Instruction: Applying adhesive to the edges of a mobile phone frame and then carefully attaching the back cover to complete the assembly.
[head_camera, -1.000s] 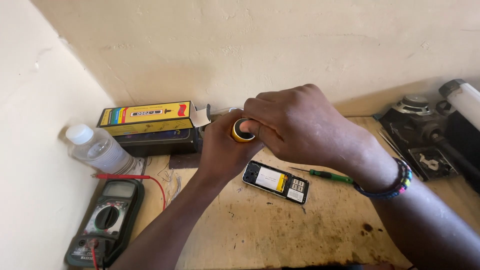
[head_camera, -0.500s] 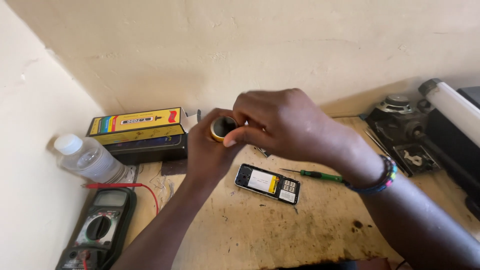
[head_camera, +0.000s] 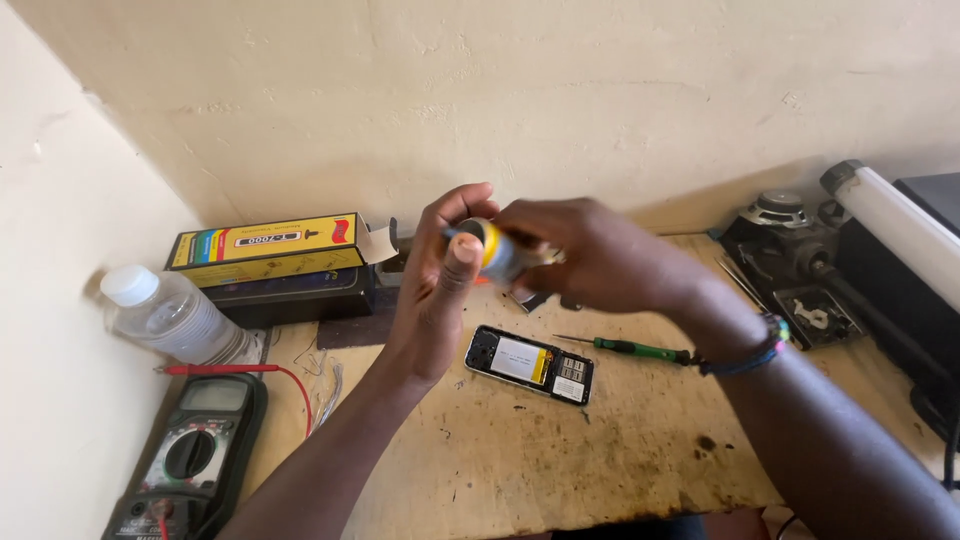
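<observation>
Multimeter (head_camera: 190, 455) nearest, low and far to the left of the fingers, dial up, with 1 red probe (head_camera: 215, 369) lying just beyond it. Stained wooden workbench (head_camera: 600, 450) beneath everything, scuffed and dark-spotted below the fingers.

Next out, directly under the fingers and well apart from them: small phone (head_camera: 528, 363) flat on the bench, back cover off, insides and battery bay exposed. Green-handled screwdriver (head_camera: 640, 350) just right of it, below the right fingers, untouched by either hand.

Above that, raised clear of the bench: left hand (head_camera: 435, 300) wrapped around a yellow-ended cylinder (head_camera: 495, 248), thumb upright against its near end. Right hand (head_camera: 590, 260) closed over the far end from the other side, fingertips pinching it; blurred, so cap on or off impossible to tell. Beaded bracelet (head_camera: 755, 345) on the right wrist.

Judged from this: phone already opened up, screwdriver set aside, both hands busy with the cylinder; phone not yet closed.

Farther back, left of the fingers: clear plastic bottle (head_camera: 175, 318) on its side, then a yellow box (head_camera: 265, 250) with 1 end flap open. Far right of the fingers: dark speaker parts (head_camera: 790, 215) and a white tube (head_camera: 900, 230). Behind all, rough cream wall (head_camera: 600, 90), meeting a second wall in the left corner.
</observation>
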